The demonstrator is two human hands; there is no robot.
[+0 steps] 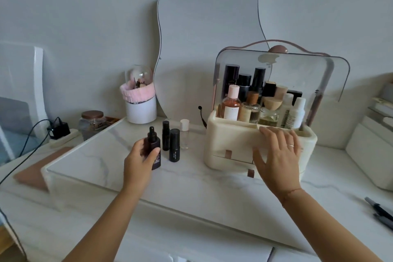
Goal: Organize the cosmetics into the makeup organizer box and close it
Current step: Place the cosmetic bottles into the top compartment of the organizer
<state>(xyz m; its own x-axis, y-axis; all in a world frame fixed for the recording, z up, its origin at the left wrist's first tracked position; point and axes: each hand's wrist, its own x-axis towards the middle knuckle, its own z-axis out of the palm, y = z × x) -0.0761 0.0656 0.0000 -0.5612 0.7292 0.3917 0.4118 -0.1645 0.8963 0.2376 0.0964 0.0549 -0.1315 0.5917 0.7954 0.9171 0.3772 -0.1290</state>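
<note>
Step, I judge: loading loose bottles | my left hand (pixel 138 157) curls round a dark dropper bottle (pixel 152 140) on the tabletop (pixel 95 155), left of the organizer box (pixel 229 136) | right hand (pixel 278 153), fingers spread, flat on its front | lid (pixel 308 74) up | next: find a gap among the packed bottles

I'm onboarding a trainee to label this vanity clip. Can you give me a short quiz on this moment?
1. What does the left hand grip?
A) the dark pump bottle
B) a pen
C) a jar
2. True or false: the clear lid of the organizer box is shut down over the cosmetics.
3. The right hand lies flat on the box front. How many bottles stand left of the box, apart from the held one?

Key:
1. A
2. False, the lid is raised.
3. Three: small black bottle, black stick bottle, clear bottle.
</note>
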